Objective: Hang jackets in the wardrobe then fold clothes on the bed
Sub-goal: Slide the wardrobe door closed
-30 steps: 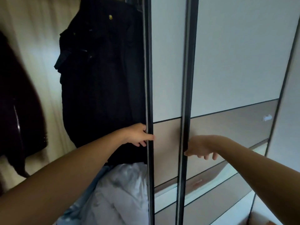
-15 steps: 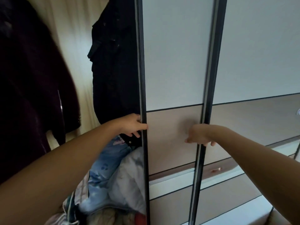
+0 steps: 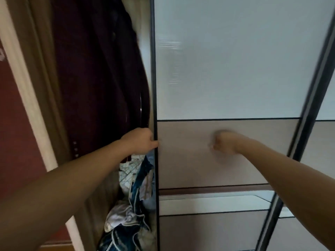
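Observation:
A sliding wardrobe door [image 3: 226, 69] with white and brown panels fills the middle and right of the view. My left hand [image 3: 140, 142] grips its dark left edge at waist height. My right hand [image 3: 223, 144], blurred and loosely curled, rests against the door's brown panel and holds nothing. In the narrow opening to the left hangs a dark maroon jacket [image 3: 97, 78] with a zip. A second dark jacket behind it is mostly hidden by the door.
A heap of crumpled clothes [image 3: 130, 214], blue, white and patterned, lies at the bottom of the wardrobe opening. A beige wardrobe side and white trim [image 3: 23, 84] border a red wall [image 3: 16, 142] at the left. Another door frame [image 3: 308, 98] runs down the right.
The door has slid left with both hands on it, narrowing the opening. The black jacket is now almost covered, and the maroon jacket sits next to the door's edge.

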Tool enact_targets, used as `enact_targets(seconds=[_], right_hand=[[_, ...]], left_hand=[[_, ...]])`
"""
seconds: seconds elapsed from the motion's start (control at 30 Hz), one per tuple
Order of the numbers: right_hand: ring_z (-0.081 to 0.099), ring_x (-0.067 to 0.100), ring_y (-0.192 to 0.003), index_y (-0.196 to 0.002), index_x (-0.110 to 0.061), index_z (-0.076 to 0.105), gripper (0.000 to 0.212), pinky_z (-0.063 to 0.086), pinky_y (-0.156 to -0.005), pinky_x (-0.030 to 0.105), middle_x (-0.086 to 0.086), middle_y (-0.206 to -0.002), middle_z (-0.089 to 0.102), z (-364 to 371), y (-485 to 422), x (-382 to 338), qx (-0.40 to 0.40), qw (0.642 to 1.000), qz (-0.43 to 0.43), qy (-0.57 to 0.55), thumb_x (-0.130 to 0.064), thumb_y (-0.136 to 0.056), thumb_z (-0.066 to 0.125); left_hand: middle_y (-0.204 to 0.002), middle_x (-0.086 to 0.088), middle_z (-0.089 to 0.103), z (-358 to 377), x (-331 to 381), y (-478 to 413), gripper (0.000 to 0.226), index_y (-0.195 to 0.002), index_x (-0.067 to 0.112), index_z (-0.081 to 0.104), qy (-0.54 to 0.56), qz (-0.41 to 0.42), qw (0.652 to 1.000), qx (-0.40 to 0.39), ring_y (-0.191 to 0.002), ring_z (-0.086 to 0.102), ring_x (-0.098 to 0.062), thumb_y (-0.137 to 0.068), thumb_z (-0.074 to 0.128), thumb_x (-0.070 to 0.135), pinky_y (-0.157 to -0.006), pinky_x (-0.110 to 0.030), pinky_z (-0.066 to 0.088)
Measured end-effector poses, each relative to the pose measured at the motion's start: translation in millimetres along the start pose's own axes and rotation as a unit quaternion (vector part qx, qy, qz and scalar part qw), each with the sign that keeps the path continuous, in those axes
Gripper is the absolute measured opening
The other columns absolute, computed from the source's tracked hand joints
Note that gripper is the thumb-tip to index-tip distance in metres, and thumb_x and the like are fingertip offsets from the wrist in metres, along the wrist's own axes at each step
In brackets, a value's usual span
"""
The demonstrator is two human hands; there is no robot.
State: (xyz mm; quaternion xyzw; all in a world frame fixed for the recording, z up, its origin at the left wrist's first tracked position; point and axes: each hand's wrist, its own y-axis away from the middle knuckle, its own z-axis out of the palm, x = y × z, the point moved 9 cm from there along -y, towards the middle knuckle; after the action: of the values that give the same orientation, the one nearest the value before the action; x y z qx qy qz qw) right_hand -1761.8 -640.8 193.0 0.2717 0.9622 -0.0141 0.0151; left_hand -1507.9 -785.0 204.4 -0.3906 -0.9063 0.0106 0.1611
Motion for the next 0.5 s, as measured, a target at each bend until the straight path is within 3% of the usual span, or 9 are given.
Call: enact_targets(seconds=[0.1,0.23,0.3,0.4,0.5], right_hand=[[0.065,0.03,-0.094,-0.099,-0.017,0.067,0.031,0.051,-0.082,0.034,0.011,-0.103,0.068,-4.5,-7.0,-49.1,0.024,0.999,-0.037,0.002,-0.044,-0.1,0.054],[0.065,0.031,-0.103,-0.083,-0.022,0.056,0.033,0.05,-0.085,0.032,0.011,-0.108,0.069,-6.6,-9.7,-103.4,0.049,0.992,-0.111,0.038,-0.049,-0.1,0.052],[0.064,0.03,-0.099,-0.072,-0.022,0.052,0.041,0.049,-0.084,0.032,0.008,-0.098,0.068,-2.5,-9.1,-120.6,0.035,0.991,-0.125,0.032,-0.051,-0.1,0.051],[0.061,0.022,-0.087,-0.066,-0.022,0.058,0.044,0.041,-0.07,0.024,-0.004,-0.073,0.06,1.9,-5.1,-133.8,-0.028,0.991,-0.127,-0.004,-0.048,-0.102,0.054],[0.061,0.023,-0.081,-0.066,-0.02,0.057,0.046,0.047,-0.071,0.027,0.0,-0.073,0.062,-14.2,-5.1,-130.6,0.017,0.99,-0.141,0.012,-0.049,-0.101,0.053]], left_hand=[[-0.089,0.01,0.066,-4.3,-21.8,21.3,0.016,-0.095,0.021,0.071,0.015,0.031,0.999,-0.008,-0.085,0.064,-0.011,-0.093,0.067,0.037,-0.076,-0.029,0.054],[-0.089,0.016,0.06,-2.1,-52.5,25.0,0.017,-0.106,0.02,0.07,0.009,0.037,0.999,-0.008,-0.088,0.059,-0.007,-0.091,0.069,0.027,-0.079,-0.021,0.045],[-0.094,0.012,0.061,0.4,-67.4,20.7,0.012,-0.102,0.022,0.068,0.0,0.033,0.999,-0.016,-0.089,0.059,-0.008,-0.09,0.07,0.025,-0.083,-0.022,0.046],[-0.095,0.009,0.062,1.7,-87.3,16.5,0.013,-0.082,0.031,0.061,-0.031,0.027,0.999,-0.02,-0.09,0.061,-0.013,-0.088,0.071,0.024,-0.087,-0.028,0.052],[-0.092,0.005,0.063,-6.6,-109.9,21.6,0.02,-0.073,0.033,0.057,-0.06,0.002,0.998,0.012,-0.086,0.062,-0.015,-0.089,0.068,0.029,-0.084,-0.035,0.054]])
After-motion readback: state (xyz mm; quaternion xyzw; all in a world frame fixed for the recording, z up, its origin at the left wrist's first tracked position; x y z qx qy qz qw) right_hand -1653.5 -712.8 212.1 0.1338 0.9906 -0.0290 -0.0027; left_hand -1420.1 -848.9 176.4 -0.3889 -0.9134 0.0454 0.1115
